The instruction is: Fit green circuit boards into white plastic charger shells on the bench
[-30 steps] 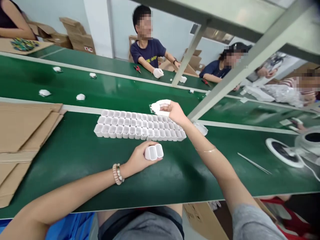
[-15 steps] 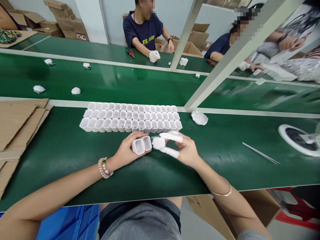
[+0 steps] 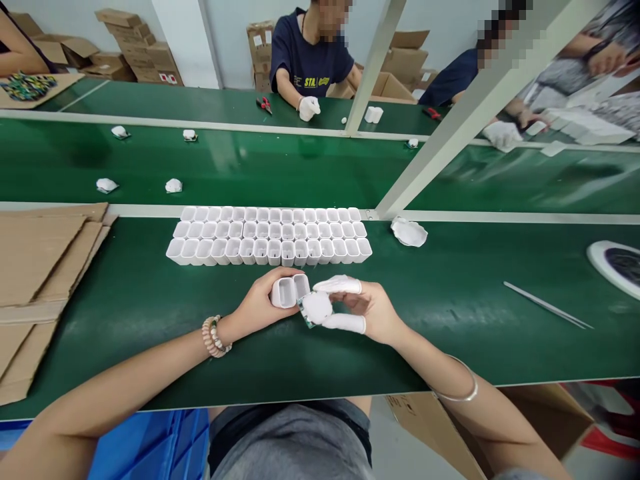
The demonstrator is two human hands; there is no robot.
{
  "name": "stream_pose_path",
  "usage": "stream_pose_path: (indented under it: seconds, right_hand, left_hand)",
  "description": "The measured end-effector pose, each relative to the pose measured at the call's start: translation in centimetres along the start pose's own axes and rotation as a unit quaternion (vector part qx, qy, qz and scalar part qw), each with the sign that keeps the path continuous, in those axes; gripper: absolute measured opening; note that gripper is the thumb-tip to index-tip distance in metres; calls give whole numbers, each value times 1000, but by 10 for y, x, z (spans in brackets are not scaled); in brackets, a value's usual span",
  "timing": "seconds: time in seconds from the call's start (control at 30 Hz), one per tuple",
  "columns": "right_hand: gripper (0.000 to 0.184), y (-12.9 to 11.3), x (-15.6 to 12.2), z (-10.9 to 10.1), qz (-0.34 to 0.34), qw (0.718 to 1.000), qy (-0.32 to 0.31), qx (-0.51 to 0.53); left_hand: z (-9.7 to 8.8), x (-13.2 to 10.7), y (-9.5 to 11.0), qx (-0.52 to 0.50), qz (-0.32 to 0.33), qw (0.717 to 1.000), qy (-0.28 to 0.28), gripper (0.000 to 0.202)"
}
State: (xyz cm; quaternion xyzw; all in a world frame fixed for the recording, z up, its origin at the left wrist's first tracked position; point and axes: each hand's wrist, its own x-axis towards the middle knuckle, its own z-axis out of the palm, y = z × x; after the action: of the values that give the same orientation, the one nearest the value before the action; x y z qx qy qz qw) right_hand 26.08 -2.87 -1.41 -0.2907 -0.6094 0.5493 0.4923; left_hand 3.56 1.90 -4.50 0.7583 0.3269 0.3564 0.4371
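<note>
My left hand [image 3: 259,297] is wrapped round a pair of joined white plastic cups [image 3: 287,293], tilted so that their open mouths face me. In my right hand [image 3: 369,308], finger and thumb in white finger cots pinch a small green circuit board with a round white pad [image 3: 317,308] on top. The board's left corner is right beside the cups' rim; whether it touches cannot be made out. Just beyond my hands stand rows of white cups [image 3: 270,251], open side up, a few with dark marks inside.
Several white-topped boards [image 3: 173,185] lie on the green belt [image 3: 280,177] beyond a metal rail. Flat cardboard [image 3: 40,260] is at the left. A white dish [image 3: 409,232], tweezers [image 3: 547,305] and a round white-rimmed object [image 3: 617,263] lie right. A slanted post [image 3: 430,153] rises behind. Co-workers sit opposite.
My right hand has turned the board, so its white pad and green corner show more, slightly lower by the cups. The view has shifted a little; the boards on the belt appear further right.
</note>
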Motion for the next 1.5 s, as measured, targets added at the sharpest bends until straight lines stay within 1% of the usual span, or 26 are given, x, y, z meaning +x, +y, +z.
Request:
stream_pose_path:
  seconds: [0.07, 0.13, 0.23, 0.3, 0.37, 0.47, 0.53, 0.63, 0.7, 0.87, 1.0, 1.1, 1.2, 1.33, 1.43, 1.5]
  right_hand:
    - [47, 8, 0, 2, 3, 1000, -19, 3]
    - [46, 16, 0, 2, 10, 1000, -22, 4]
    - [45, 23, 3, -3, 21, 1000, -3, -16]
    - [44, 22, 4, -6, 14, 998, 20, -57]
    - [42, 17, 4, -7, -17, 991, 43, -122]
    - [42, 11, 2, -3, -86, 969, 60, -223]
    - [42, 10, 1, 2, -123, 953, 61, -270]
    - [41, 11, -2, 9, -153, 935, 56, -314]
    - [41, 12, -2, 11, -163, 929, 55, -328]
    - [48, 13, -3, 14, -186, 922, 63, -333]
    - [49, 11, -4, 16, -180, 920, 69, -342]
    - [52, 9, -5, 17, -175, 918, 67, -348]
    - [56, 9, -7, 19, -185, 914, 68, -356]
    - [56, 11, -9, 21, -184, 905, 67, -378]
    - [60, 12, -10, 21, -184, 896, 59, -401]
    - [65, 11, -10, 21, -190, 890, 42, -414]
  left_hand:
    - [1, 1, -4, 11, 7, 1000, -8, 49]
    - [1, 2, -7, 27, 14, 999, -19, 47]
    - [1, 3, -9, 59, 8, 998, -32, 48]
    - [1, 4, -8, 77, 6, 997, -27, 50]
    - [2, 3, -7, 91, 12, 996, -9, 44]
    - [1, 2, -4, 102, 5, 994, 26, 24]
    - [1, 0, -3, 107, -3, 994, 35, 21]
    - [2, -2, -2, 124, 5, 992, 26, 20]
    - [3, -2, 0, 138, 16, 990, 21, 18]
    - [5, -1, 2, 157, 35, 987, 24, 16]
    - [5, -2, 3, 167, 33, 985, 28, 16]
    - [5, -3, 4, 173, 44, 983, 34, 15]
    - [5, -3, 3, 178, 55, 982, 36, 14]
    - [6, -4, 2, 189, 66, 979, 34, 13]
    - [7, -4, 1, 198, 61, 978, 33, 12]
    - [7, -4, 1, 201, 50, 978, 34, 12]
